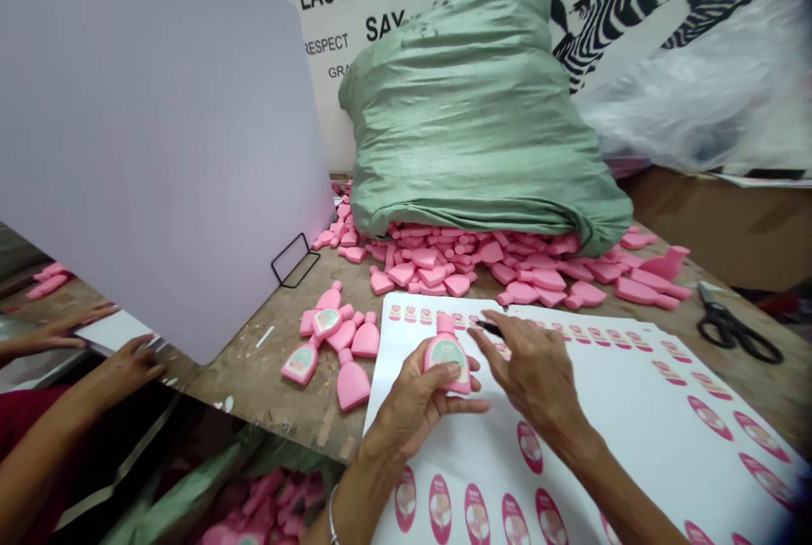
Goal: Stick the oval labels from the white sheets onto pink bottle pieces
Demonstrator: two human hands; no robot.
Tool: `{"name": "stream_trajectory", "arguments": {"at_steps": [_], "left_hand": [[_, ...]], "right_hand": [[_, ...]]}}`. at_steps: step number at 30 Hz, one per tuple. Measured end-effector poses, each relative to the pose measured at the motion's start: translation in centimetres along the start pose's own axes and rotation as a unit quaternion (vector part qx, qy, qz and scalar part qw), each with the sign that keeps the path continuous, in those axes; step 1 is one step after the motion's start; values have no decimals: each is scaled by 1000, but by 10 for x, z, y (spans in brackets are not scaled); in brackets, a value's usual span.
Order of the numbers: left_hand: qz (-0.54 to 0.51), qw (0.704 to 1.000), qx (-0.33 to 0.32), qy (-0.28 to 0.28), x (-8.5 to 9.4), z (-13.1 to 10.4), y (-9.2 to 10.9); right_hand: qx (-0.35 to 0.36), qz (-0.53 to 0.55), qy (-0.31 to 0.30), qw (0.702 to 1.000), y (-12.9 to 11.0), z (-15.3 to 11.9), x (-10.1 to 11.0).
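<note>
My left hand [415, 397] is closed around a small pink bottle [446, 359], which it holds upright. A pale green oval label sits on the bottle's front, with my thumb over its lower edge. Just right of the bottle, my right hand [536, 359] pinches a thin dark tool [490, 327], mostly hidden by the fingers, so its kind cannot be made out. Both hands are above a white sticker sheet [609, 435] printed with rows of pink oval and small labels. Left of the sheet lies a small group of pink bottles [353, 380], some bearing labels.
A green sack [475, 130] stands at the back over a heap of pink bottles [539, 274]. Black scissors [739, 327] lie at right. A large pale board [158, 130] and black wire stand [295, 261] are left, near another person's hands [120, 371]. More bottles [272, 507] lie below the table edge.
</note>
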State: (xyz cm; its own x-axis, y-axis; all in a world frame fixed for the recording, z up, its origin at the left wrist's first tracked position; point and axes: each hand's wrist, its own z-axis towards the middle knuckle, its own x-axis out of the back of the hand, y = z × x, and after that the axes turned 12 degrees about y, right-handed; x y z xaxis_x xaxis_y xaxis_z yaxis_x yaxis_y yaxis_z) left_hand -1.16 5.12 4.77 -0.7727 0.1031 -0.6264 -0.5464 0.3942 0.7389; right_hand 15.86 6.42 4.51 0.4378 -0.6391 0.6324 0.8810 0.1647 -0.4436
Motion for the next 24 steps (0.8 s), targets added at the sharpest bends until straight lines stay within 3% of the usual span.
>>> {"name": "stream_trajectory", "arguments": {"at_steps": [3,6,9,11,13,15,16,18,21,24], "left_hand": [[16,1000,1,10,0,-5,0],[32,999,15,3,-2,-10,-3],[64,998,28,-9,1,-19,-3],[84,996,34,-16,9,-27,2],[124,992,23,10,23,-34,11],[214,970,-37,109,40,-36,22],[274,942,-87,174,50,-34,27],[393,854,-204,273,70,-25,34],[539,724,-310,299,101,-2,30],[630,630,-332,310,127,18,23]], "right_hand": [[-69,103,-48,991,-2,2,1],[-124,235,-161,950,-16,-2,-4],[-171,297,-221,913,-21,-7,-17],[-216,304,-240,896,-12,-5,-26],[-239,261,-221,909,3,2,-35],[-203,198,-181,942,16,16,-47],[-167,168,-165,957,19,24,-55],[-75,90,-151,981,17,42,-76],[23,-33,-136,990,-4,65,-117],[52,-79,-132,987,-28,80,-158]]}}
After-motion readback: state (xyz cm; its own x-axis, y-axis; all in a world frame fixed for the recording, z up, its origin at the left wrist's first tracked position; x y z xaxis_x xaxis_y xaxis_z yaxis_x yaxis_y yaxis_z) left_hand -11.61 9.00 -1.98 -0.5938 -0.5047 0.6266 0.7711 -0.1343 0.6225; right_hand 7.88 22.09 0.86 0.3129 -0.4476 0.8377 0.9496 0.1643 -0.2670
